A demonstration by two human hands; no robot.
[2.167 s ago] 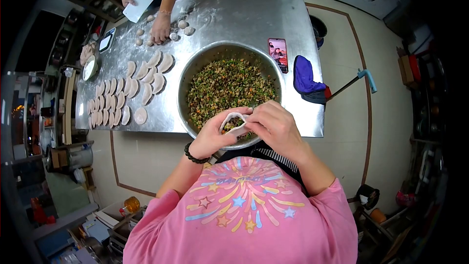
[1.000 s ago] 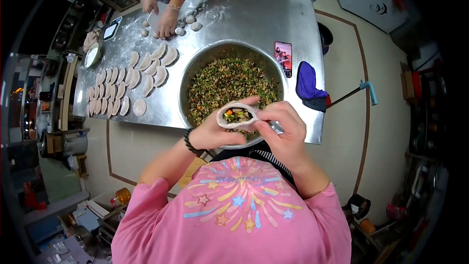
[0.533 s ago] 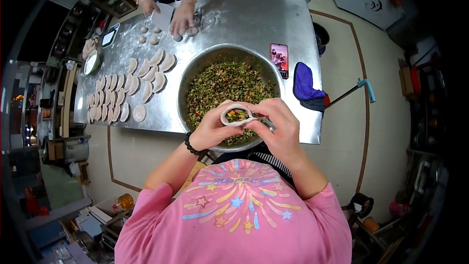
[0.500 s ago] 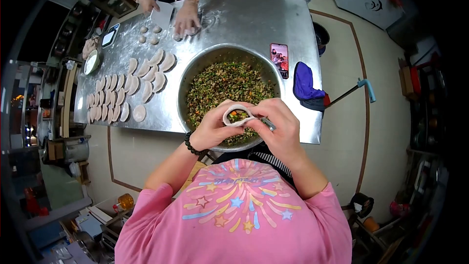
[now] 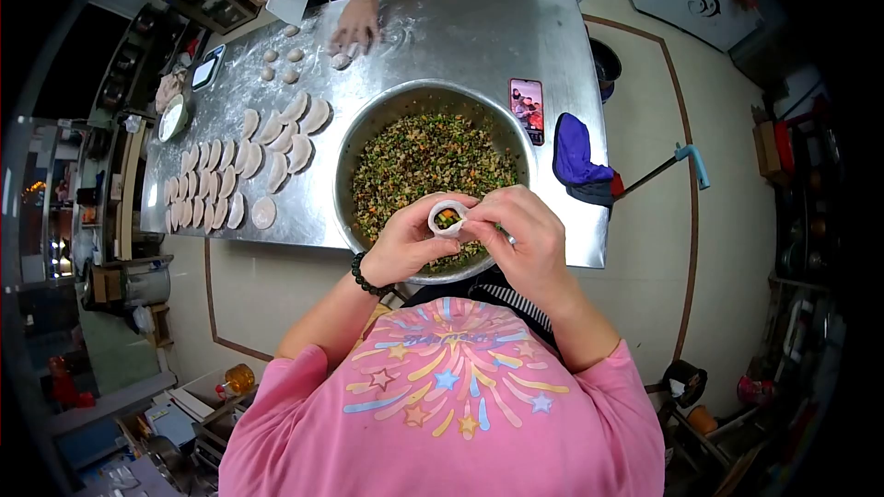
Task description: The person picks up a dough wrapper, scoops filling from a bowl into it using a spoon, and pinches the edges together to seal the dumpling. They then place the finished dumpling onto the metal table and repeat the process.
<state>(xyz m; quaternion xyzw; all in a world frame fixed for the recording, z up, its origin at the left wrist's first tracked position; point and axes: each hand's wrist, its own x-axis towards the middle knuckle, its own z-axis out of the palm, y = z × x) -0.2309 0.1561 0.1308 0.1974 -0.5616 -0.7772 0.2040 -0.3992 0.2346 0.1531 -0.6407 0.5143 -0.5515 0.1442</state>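
Note:
A dough wrapper with green and orange filling showing in its round opening is between my two hands, over the near part of a large metal bowl. The bowl holds chopped green, orange and brown filling. My left hand wraps round the wrapper from the left. My right hand pinches its right edge. A metal utensil, mostly hidden, shows by my right fingers. Rows of folded dumplings lie left of the bowl, with a flat round piece at their near end.
Across the metal table, another person's hand presses dough, the other holds a white scraper. Dough balls, a phone, a purple cloth item and a small bowl are on the table.
The wrapper's opening has become smaller and rounder between my fingers. The other person's scraper has moved left and up, and their other hand has shifted slightly away from me.

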